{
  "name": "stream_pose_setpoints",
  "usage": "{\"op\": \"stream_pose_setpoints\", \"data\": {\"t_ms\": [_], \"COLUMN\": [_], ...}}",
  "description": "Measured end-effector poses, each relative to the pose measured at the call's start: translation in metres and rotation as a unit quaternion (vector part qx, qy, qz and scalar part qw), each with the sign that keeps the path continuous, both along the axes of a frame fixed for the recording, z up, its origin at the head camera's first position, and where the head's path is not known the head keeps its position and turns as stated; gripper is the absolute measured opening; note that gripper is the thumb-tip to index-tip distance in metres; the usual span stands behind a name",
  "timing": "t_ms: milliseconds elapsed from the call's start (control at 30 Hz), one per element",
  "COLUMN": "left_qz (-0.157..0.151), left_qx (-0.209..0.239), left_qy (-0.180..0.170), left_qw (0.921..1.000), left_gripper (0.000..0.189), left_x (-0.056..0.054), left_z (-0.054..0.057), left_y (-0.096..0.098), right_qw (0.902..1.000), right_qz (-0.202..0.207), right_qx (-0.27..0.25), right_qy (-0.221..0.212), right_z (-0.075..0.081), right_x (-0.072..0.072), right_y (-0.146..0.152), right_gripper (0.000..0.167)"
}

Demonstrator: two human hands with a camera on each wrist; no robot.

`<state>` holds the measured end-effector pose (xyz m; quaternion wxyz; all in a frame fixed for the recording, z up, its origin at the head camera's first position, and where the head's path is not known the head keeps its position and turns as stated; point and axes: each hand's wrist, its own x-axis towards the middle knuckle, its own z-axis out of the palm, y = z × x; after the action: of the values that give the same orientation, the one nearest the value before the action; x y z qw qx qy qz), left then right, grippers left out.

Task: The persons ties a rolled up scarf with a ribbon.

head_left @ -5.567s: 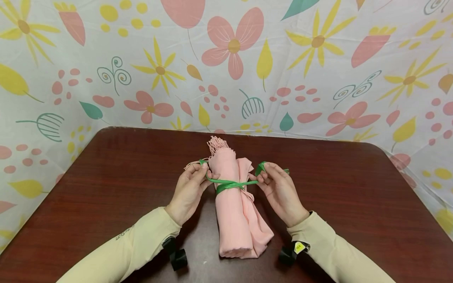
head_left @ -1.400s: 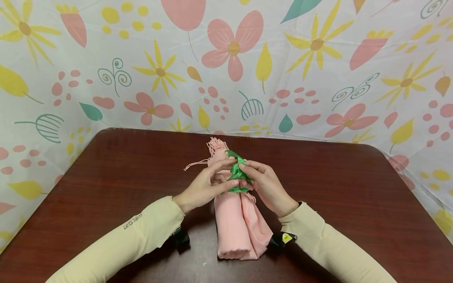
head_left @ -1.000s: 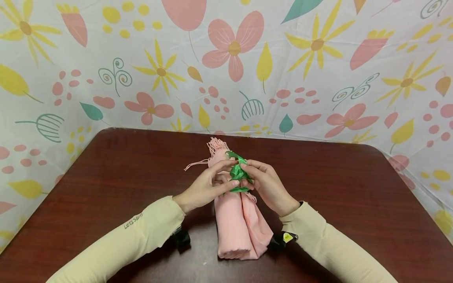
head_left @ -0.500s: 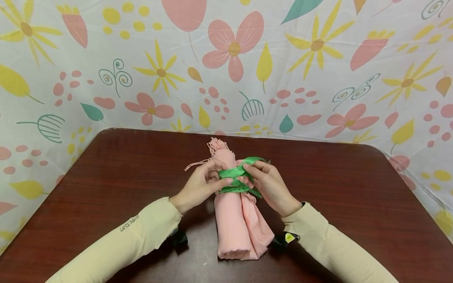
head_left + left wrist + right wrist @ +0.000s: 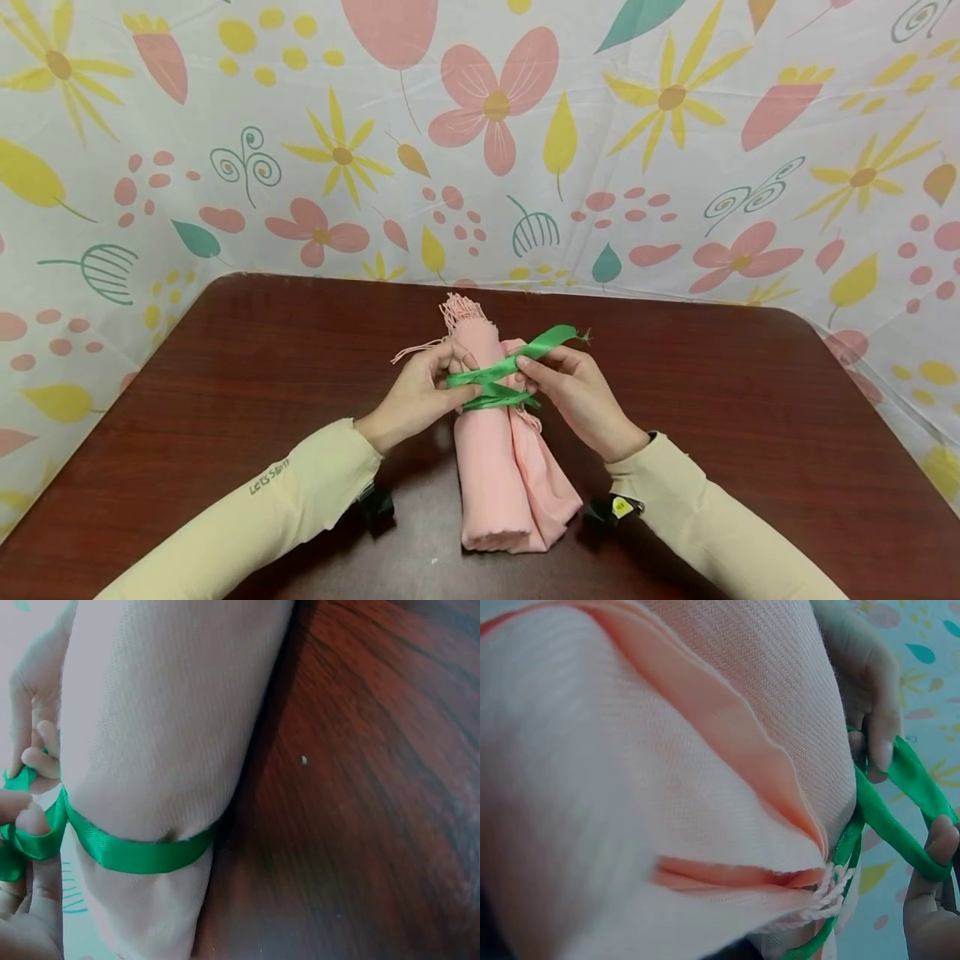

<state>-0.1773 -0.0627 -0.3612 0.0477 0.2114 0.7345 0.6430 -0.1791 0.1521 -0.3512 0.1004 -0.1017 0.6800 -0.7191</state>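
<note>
A rolled pink scarf (image 5: 491, 475) with fringe at its far end lies lengthwise on the table, loose folds along its right side. Round its middle runs a green satin ribbon (image 5: 551, 340), its strands crossing on top of the roll. My left hand (image 5: 420, 387) pinches a ribbon loop at the left side of the roll. Between thumb and fingers, my right hand (image 5: 581, 400) holds the ribbon on the right, and a frayed end sticks out up and right past it. In the left wrist view, a ribbon band (image 5: 146, 855) wraps the scarf's side.
The dark reddish-brown table (image 5: 247, 367) extends on both sides of the scarf. Behind it hangs a white cloth (image 5: 495, 225) printed with flowers and leaves. Black wrist devices sit under both sleeves, close to the tabletop. Loose fringe strands (image 5: 416, 348) trail left of the roll.
First holding crossed ribbon strands apart, my hands came together over the scarf and bunched the ribbon. Now they have drawn slightly apart, and the ribbon lies straighter with its end pointing up and right.
</note>
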Motion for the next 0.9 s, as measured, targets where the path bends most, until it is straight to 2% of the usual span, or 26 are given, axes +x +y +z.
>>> {"op": "stream_pose_setpoints", "data": {"t_ms": [100,233,367,467,533,767,900], "left_qz": [0.007,0.001,-0.035,-0.069,-0.080,-0.065,-0.052], "left_qx": [-0.020,-0.040,-0.049,-0.033,-0.019,-0.037,-0.048], "left_qy": [0.028,0.047,0.032,0.003,-0.005,-0.027,-0.031], "left_qw": [0.9994,0.9981,0.9976,0.9971,0.9966,0.9969,0.9970], "left_gripper": [0.012,0.011,0.009,0.009,0.012,0.043,0.048], "left_x": [0.0008,0.0028,0.0039,0.0046,0.0048,0.0066,0.0074], "left_z": [-0.0013,-0.0007,0.0003,0.0010,0.0015,0.0045,0.0036], "left_y": [-0.0007,-0.0012,-0.0022,-0.0032,-0.0032,0.0006,0.0024], "right_qw": [1.0000,1.0000,0.9999,0.9999,1.0000,0.9999,0.9999], "right_qz": [0.000,0.000,0.005,0.006,0.005,0.008,0.007], "right_qx": [-0.003,0.002,-0.006,-0.008,-0.005,-0.008,-0.012], "right_qy": [0.001,0.004,0.007,0.005,0.003,0.007,0.006], "right_z": [0.0001,0.0003,0.0004,0.0008,0.0010,0.0026,0.0036], "right_x": [0.0000,0.0001,-0.0002,-0.0005,-0.0009,-0.0009,-0.0005], "right_y": [0.0000,-0.0010,-0.0019,-0.0020,-0.0021,-0.0021,-0.0024], "right_gripper": [0.018,0.022,0.016,0.015,0.016,0.016,0.014]}}
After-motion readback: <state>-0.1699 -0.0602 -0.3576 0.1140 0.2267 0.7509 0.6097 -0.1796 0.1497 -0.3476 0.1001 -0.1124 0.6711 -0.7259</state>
